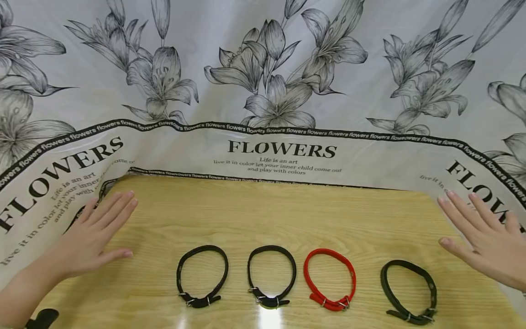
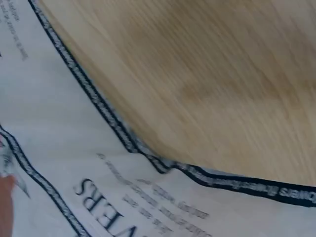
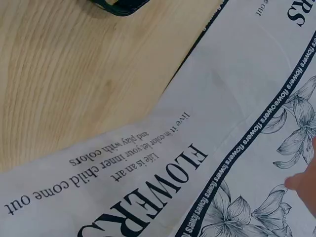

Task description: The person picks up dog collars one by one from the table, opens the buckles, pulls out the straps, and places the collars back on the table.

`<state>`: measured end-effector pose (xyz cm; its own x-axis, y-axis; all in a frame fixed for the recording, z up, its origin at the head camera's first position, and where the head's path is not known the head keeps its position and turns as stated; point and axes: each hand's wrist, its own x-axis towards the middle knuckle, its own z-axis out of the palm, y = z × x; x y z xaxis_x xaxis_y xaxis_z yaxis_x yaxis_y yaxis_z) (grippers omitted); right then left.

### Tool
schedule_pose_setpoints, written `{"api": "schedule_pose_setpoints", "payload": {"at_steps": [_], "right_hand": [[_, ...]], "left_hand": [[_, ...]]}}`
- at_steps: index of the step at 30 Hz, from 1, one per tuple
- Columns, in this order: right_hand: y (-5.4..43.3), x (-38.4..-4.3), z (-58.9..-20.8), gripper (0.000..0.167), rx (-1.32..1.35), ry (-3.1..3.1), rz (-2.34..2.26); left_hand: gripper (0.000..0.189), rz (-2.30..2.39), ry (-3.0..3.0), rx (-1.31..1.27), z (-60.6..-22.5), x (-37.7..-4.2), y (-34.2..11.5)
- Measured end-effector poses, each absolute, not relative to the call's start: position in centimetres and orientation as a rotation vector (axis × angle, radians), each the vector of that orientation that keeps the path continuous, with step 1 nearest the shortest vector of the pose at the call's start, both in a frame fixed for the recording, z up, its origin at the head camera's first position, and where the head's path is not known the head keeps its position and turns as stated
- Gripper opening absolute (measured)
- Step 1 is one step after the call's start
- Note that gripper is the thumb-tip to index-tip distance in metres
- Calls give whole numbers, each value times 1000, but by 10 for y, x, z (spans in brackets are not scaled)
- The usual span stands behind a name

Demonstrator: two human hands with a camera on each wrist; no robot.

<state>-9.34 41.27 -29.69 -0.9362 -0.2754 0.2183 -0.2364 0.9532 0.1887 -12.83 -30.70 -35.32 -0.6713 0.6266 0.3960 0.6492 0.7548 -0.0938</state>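
Four buckled collars lie as loops in a row on the wooden table (image 1: 263, 214). From left to right in the head view come a black collar (image 1: 201, 302), a second black collar (image 1: 269, 301), a red collar (image 1: 334, 305) and a dark green-black collar (image 1: 411, 318). My left hand (image 1: 92, 240) is spread at the table's left side, left of the first collar and apart from it. Over the right edge, my right hand (image 1: 486, 240) has its fingers extended, above and right of the dark green-black collar. Neither hand holds anything.
A white cloth (image 1: 283, 153) printed with lilies and "FLOWERS" surrounds the back and sides of the table, its dark trim along the table edge. A small black object (image 1: 43, 317) shows at the lower left corner, below the left forearm.
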Motion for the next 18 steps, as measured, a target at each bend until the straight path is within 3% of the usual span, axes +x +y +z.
{"api": "schedule_pose_setpoints", "payload": {"at_steps": [8,13,18], "right_hand": [[390,-103,-289,80,581,-2861,705],[365,-107,-284,59,482,-2854,802],[324,-116,-282,42,593,-2788,798]], "left_hand": [[69,-80,-2594,-1108,-361,-118,-276],[58,-157,-2590,-1217,-365,-105,-251],[51,-218,-2490,-1399,-378,-99,-229]]}}
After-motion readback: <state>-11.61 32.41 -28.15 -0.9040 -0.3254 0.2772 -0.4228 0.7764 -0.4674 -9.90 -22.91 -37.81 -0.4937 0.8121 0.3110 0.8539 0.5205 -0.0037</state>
